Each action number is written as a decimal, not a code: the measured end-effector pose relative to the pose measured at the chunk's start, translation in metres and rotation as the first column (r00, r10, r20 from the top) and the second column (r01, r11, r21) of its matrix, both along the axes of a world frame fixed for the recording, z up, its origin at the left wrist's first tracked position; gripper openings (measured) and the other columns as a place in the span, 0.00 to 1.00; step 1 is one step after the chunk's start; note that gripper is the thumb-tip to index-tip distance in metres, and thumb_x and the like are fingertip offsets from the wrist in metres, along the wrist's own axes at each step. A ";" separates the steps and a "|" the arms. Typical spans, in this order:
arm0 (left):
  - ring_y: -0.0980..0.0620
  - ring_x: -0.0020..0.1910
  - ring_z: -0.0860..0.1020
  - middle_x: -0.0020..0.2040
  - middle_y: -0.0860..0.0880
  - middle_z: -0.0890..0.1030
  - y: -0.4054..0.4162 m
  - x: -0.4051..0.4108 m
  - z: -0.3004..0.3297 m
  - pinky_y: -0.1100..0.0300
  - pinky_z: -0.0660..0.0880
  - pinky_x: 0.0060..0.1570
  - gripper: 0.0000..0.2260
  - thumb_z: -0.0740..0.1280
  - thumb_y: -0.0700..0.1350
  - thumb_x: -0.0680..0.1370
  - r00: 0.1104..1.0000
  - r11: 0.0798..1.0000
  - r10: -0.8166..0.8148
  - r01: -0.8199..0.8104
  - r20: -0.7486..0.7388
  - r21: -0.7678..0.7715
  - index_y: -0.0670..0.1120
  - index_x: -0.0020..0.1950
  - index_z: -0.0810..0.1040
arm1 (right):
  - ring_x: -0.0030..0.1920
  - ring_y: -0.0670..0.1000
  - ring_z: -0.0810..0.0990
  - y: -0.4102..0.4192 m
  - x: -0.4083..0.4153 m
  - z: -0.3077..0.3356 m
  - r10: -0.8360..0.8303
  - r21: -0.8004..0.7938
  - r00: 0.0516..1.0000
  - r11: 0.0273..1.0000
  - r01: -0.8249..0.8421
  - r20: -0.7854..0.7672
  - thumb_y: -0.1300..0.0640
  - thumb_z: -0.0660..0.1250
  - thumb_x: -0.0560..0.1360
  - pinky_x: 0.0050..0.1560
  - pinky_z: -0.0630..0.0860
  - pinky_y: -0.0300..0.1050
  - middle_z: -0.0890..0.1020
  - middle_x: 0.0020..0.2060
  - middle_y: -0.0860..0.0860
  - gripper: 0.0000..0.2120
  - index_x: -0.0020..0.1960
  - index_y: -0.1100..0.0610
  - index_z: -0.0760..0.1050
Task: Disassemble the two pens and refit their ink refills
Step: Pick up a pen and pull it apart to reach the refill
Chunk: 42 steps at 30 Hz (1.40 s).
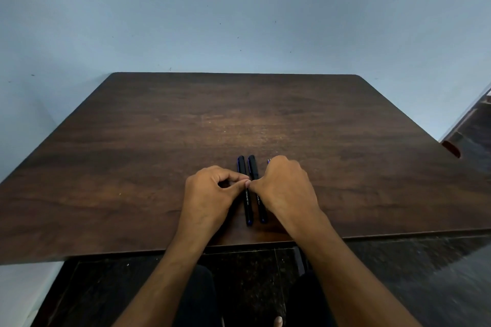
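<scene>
Two black pens lie side by side on the dark wooden table (pixel 159 141), caps pointing away from me. My left hand (pixel 212 194) pinches thumb and forefinger on the middle of the left pen (pixel 248 210). The right pen (pixel 261 210) lies just beside it, its middle covered by my right hand (pixel 287 188). That hand's fingers are curled, and its thumb tip meets my left fingertips. A small pale tip (pixel 269 160) pokes out beyond my right knuckles; I cannot tell what it is.
The table's near edge (pixel 239 245) runs just below the pens, with my legs and a dark floor (pixel 398 287) under it. A pale blue wall (pixel 239 21) stands behind the table. Dark furniture (pixel 473 127) shows at the far right.
</scene>
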<state>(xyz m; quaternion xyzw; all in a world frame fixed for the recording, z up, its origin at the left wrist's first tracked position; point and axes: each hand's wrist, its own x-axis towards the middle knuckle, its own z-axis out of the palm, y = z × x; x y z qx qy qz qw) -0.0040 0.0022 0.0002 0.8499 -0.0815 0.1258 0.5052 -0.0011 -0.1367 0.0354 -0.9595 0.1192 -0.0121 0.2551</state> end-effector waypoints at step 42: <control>0.56 0.30 0.78 0.36 0.44 0.86 -0.008 0.017 0.058 0.63 0.76 0.32 0.10 0.77 0.43 0.71 0.923 0.780 -0.153 -0.106 -0.353 -0.616 0.36 0.45 0.85 | 0.20 0.42 0.62 -0.013 -0.014 0.025 0.016 0.776 0.975 0.603 -0.185 0.220 0.51 0.70 0.79 0.20 0.63 0.29 0.69 0.25 0.55 0.17 0.45 0.66 0.86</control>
